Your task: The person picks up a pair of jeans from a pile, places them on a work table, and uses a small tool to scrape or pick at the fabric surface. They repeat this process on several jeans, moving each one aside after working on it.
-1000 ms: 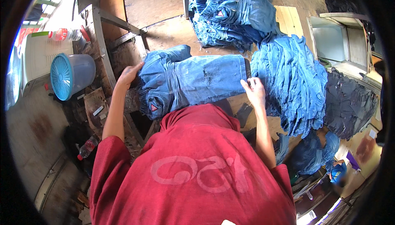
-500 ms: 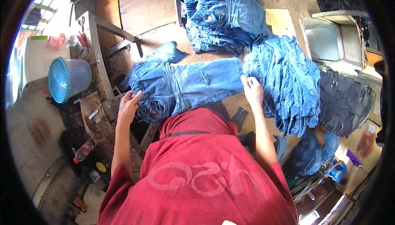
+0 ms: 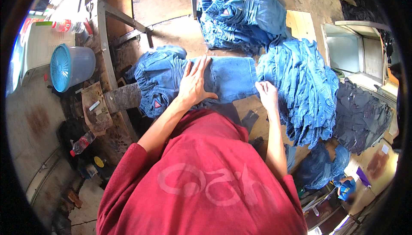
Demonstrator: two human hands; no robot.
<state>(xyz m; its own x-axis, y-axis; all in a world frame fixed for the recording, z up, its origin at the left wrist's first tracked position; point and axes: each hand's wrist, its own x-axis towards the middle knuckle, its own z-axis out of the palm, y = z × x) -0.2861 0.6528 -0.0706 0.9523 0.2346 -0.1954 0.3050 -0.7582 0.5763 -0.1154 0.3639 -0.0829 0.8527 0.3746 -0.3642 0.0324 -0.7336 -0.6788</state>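
A folded pair of blue jeans (image 3: 234,75) lies flat in front of me, its gathered waist with a small red triangular patch to the left and its leg end to the right. Spread flat on the middle of the jeans is my left hand (image 3: 195,84), fingers apart. At the near right corner, my right hand (image 3: 268,95) has its fingers closed on the leg end. Right beside that edge stands a tall pile of folded jeans (image 3: 300,89). Another stack of jeans (image 3: 242,16) rises at the far side of the wooden table (image 3: 165,24).
Dark folded garments (image 3: 360,117) are piled at the far right. To the left are a wooden frame (image 3: 105,50), a clear bucket with a blue lid (image 3: 61,67) and a plastic bottle (image 3: 82,143). Loose blue denim (image 3: 317,166) lies low on the right.
My left hand has left the waist and moved right onto the middle of the jeans, flattening out. My right hand stays at the leg end. The view has shifted slightly.
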